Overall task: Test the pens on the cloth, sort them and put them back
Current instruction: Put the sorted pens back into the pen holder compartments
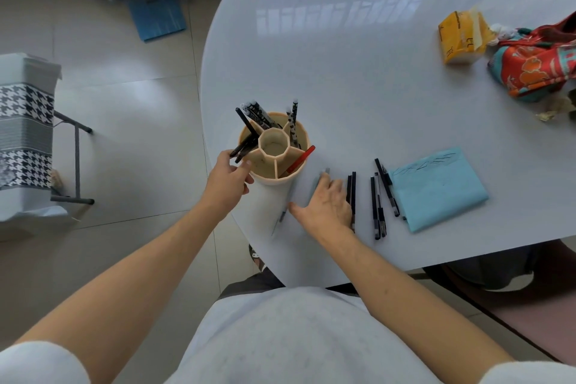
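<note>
The slim black pens [377,206] lie in a loose row on the glossy white table [343,72], just left of the folded light-blue cloth [436,190] with thin ink scribbles near its far edge, and a few more stand in the beige plastic multi-compartment pen holder [276,150] along with a red pen [300,159]. The right hand [327,206] lies flat on the table, fingers straight and fairly together, beside the leftmost two pens, with a greyish pen [282,215] by its thumb. The left hand [227,178] curls against the holder's near-left side, pinching a black pen [241,148] leaning out of it.
</note>
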The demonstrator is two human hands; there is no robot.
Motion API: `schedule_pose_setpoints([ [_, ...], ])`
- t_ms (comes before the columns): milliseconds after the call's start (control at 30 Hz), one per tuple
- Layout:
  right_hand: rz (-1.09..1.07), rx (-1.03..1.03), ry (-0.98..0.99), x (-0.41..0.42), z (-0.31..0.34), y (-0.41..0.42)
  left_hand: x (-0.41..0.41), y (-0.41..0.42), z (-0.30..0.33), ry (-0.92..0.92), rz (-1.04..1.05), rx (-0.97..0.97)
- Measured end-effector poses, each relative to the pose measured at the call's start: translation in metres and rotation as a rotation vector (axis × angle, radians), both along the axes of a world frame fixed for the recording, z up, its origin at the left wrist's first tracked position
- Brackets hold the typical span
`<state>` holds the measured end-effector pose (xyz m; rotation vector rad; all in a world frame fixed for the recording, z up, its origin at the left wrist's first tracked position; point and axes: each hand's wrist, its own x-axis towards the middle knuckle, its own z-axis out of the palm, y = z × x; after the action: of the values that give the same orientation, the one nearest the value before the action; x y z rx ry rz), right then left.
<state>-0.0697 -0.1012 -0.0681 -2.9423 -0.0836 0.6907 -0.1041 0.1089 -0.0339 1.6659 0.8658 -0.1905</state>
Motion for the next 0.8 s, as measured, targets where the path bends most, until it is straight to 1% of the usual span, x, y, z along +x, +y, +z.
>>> schedule_pose_setpoints([
  [133,0.040,0.016,0.026,-0.003,0.005,0.016,0.001,0.000,0.000,0.002,0.005,-0.004],
  [267,0.004,0.068,0.074,-0.002,0.009,0.027,0.000,0.000,0.001,0.008,-0.001,-0.005],
  [333,-0.003,0.049,0.086,-0.002,0.009,0.026,0.001,-0.001,0.003,0.017,-0.008,0.008],
  [433,0.047,-0.013,0.066,0.000,0.005,0.018,0.002,-0.001,0.004,0.028,-0.013,0.011],
  [500,0.071,0.028,0.039,0.003,0.002,0.010,0.002,0.000,0.005,0.036,-0.019,0.012],
  [567,0.049,0.124,0.037,0.008,0.000,0.001,0.002,0.000,0.006,0.041,-0.020,0.014],
  [600,-0.009,0.189,0.055,0.011,0.000,-0.004,0.003,-0.001,0.007,0.042,-0.021,0.015],
  [633,-0.118,0.285,0.084,0.015,0.003,-0.008,0.003,-0.001,0.007,0.043,-0.019,0.014],
  [667,-0.272,0.418,0.109,0.019,0.007,-0.011,0.003,-0.001,0.008,0.043,-0.016,0.009],
  [733,-0.588,0.734,0.118,0.026,0.020,-0.015,0.003,-0.002,0.008,0.047,-0.015,0.000],
  [800,-0.776,1.010,0.086,0.033,0.039,-0.016,0.000,-0.003,0.009,0.060,-0.013,-0.003],
])
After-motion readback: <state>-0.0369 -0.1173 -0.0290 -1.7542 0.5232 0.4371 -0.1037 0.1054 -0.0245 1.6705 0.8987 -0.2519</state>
